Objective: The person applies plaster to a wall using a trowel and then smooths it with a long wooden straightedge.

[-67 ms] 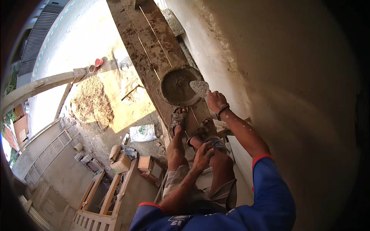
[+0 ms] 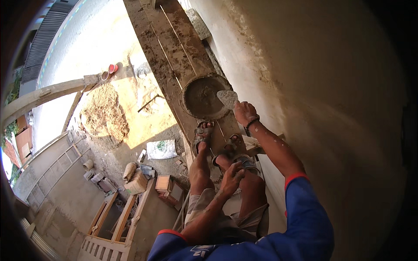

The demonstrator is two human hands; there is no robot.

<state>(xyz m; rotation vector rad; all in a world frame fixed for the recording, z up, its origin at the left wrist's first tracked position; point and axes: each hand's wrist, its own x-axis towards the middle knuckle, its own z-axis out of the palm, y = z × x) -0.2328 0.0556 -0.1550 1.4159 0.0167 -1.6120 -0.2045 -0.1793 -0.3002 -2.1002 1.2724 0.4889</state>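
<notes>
My right hand (image 2: 246,112) grips a trowel with a mortar-crusted blade (image 2: 226,98), held over the right edge of a round black basin (image 2: 190,99) of wet grey mortar. The basin rests on a mud-stained plank platform (image 2: 169,41), just beyond my sandalled feet (image 2: 202,135). Low in front of my body, my left hand (image 2: 233,176) hangs beside my right knee with loosely curved, parted fingers and nothing visible in them. A grey container (image 2: 249,164) is partly hidden behind that hand.
A plastered wall (image 2: 318,108) runs along the right. Below on the left are a sand pile (image 2: 104,113), white sack (image 2: 161,149), jerrycan (image 2: 136,186), stacked bricks (image 2: 165,191) and wooden frames (image 2: 122,217). A timber beam (image 2: 52,92) crosses at upper left, near red buckets (image 2: 112,68).
The trowel and both hands appear slightly farther right in the picture, along with a small shift of the whole view. Little else differs.
</notes>
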